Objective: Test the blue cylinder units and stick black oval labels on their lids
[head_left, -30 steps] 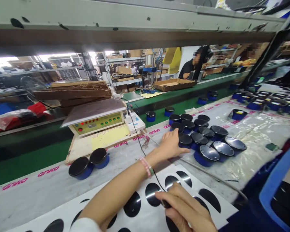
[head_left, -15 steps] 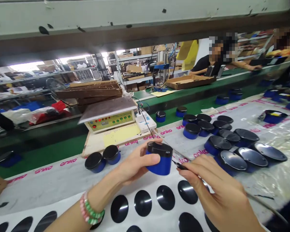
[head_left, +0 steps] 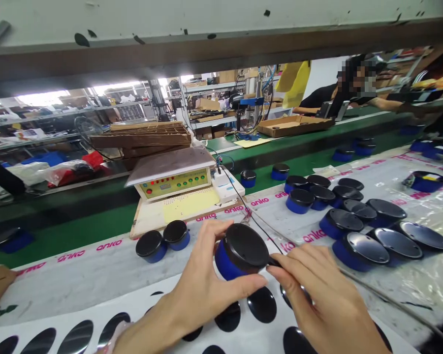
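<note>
A round blue case with a black lid (head_left: 244,251) is tilted so that its lid faces me. My left hand (head_left: 206,282) is closed around it, with fingers at the far side and thumb along the near edge. In my right hand (head_left: 323,292) a slim black tool (head_left: 275,262) is pinched, its end at the lid's right edge; its exact kind is hard to tell. Under both hands lies a white sheet (head_left: 107,297) with rows of shiny black discs (head_left: 262,305), partly covered by my hands. Two similar blue cases (head_left: 151,246) stand to the left.
Many blue cases (head_left: 365,248) with black lids are grouped at right on the printed plastic. A control box (head_left: 175,179) with buttons stands ahead. Behind runs a green conveyor belt (head_left: 96,221). A co-worker (head_left: 328,96) sits across it. A white beam (head_left: 221,24) crosses overhead.
The case has been tipped, so its lid now faces me instead of its side. My left thumb has shifted to the lower edge, and the tool has moved to the lid's rim.
</note>
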Available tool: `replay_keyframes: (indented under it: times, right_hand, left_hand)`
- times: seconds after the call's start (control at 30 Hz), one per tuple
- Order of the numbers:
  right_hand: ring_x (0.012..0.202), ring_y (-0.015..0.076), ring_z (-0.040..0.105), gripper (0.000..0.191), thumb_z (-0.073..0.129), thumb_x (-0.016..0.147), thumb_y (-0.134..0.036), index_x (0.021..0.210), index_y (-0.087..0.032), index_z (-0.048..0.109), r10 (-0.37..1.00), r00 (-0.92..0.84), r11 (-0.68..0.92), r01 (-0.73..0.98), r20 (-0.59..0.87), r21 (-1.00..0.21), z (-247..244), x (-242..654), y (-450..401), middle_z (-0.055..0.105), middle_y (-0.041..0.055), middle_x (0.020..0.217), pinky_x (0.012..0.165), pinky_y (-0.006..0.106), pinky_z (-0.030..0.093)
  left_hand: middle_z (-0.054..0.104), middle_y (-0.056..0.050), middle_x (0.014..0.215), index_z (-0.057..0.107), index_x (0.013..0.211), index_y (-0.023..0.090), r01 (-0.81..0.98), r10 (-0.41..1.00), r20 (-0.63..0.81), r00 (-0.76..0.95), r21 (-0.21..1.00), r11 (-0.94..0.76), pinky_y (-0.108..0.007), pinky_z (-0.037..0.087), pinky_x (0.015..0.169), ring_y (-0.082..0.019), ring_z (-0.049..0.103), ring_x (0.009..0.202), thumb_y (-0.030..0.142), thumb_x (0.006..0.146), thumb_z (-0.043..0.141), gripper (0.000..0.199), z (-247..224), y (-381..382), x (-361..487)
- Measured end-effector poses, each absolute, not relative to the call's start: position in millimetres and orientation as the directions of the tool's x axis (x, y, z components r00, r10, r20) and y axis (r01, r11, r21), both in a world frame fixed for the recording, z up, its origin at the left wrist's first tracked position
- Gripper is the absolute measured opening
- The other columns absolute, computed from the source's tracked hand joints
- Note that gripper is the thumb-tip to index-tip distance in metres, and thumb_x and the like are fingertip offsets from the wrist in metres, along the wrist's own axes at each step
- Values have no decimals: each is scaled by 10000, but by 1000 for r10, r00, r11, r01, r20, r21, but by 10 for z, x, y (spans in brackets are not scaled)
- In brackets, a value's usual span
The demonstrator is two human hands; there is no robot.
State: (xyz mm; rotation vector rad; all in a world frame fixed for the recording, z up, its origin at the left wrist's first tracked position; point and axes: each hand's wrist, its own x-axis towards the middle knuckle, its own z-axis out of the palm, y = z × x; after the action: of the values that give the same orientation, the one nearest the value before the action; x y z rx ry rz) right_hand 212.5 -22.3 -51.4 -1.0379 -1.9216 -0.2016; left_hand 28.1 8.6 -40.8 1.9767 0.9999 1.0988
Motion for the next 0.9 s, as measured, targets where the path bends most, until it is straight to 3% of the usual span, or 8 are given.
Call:
replay_keyframes:
  times: [0.1, 0.2, 0.33, 0.47, 0.57, 0.67, 0.8, 0.9]
  right_hand:
    - [743, 144, 509, 142, 447, 909, -99, 973, -187, 538, 719, -239, 628, 625, 653, -463, -665, 2139, -191, 552, 17, 785, 660, 252, 434]
    - [738, 138, 536, 162, 415, 907, -100, 960, -211, 521, 739, -212, 626, 567, 640, -535, -772, 2145, -206, 550, 13, 803, 635, 226, 464]
    - [681, 150, 539, 159, 412, 873, -78, 847, -220, 479, 663, -207, 687, 551, 719, -475, -780, 2122, -265, 530, 3, 729, 642, 250, 475]
    - [675, 147, 526, 170, 414, 852, -53, 872, -210, 477, 619, -222, 717, 551, 754, -426, -773, 2113, -292, 532, 4, 729, 669, 258, 469]
    - [664, 146, 522, 143, 444, 845, -65, 844, -203, 484, 604, -258, 726, 567, 754, -388, -809, 2127, -301, 540, 6, 724, 684, 270, 468]
    - [643, 148, 513, 124, 442, 877, -108, 816, -199, 500, 590, -277, 740, 563, 758, -369, -836, 2140, -314, 538, 8, 693, 648, 274, 465]
    - [627, 149, 514, 145, 419, 915, -134, 839, -190, 529, 593, -259, 737, 556, 763, -384, -845, 2142, -339, 530, 8, 663, 598, 275, 442]
    - [614, 142, 495, 141, 438, 890, -86, 832, -177, 529, 610, -306, 738, 555, 731, -384, -867, 2150, -343, 516, 8, 656, 593, 280, 416]
  left_hand:
    - [460, -123, 1225, 364, 1337, 184, 490, 642, 629, 438, 432, -757, -383, 457, 974, -245, 469, 1171, 271, 786, 694, 649, -384, 26, 271]
    - [510, -131, 1131, 492, 1232, 64, 472, 306, 767, 565, 3, -881, -380, 425, 1052, -204, 499, 1123, 51, 835, 550, 402, -336, -44, 273]
    - [558, -1, 885, 636, 948, 143, 376, 65, 738, 672, -264, -888, -460, 332, 1139, -96, 590, 790, -66, 790, 508, 292, -237, -145, 298]
    - [508, 52, 615, 655, 801, 163, 431, 162, 654, 739, -273, -860, -447, 345, 1118, -70, 539, 523, -67, 790, 489, 284, -143, -199, 344]
    - [492, 36, 563, 663, 837, 170, 442, 192, 656, 730, -238, -865, -458, 450, 1029, -140, 619, 602, 2, 807, 509, 230, -115, -186, 362]
    - [547, -10, 661, 641, 876, 171, 472, 212, 681, 701, -220, -853, -451, 494, 978, -202, 660, 788, 31, 803, 528, 194, -109, -168, 339]
    - [572, -52, 810, 589, 904, 162, 442, 214, 676, 705, -184, -878, -422, 445, 1028, -158, 626, 835, -31, 786, 449, 266, -121, -179, 271]
    - [576, -108, 1013, 513, 1174, 176, 458, 360, 588, 724, -20, -889, -400, 492, 956, -207, 592, 1002, 53, 817, 476, 379, -187, -132, 230]
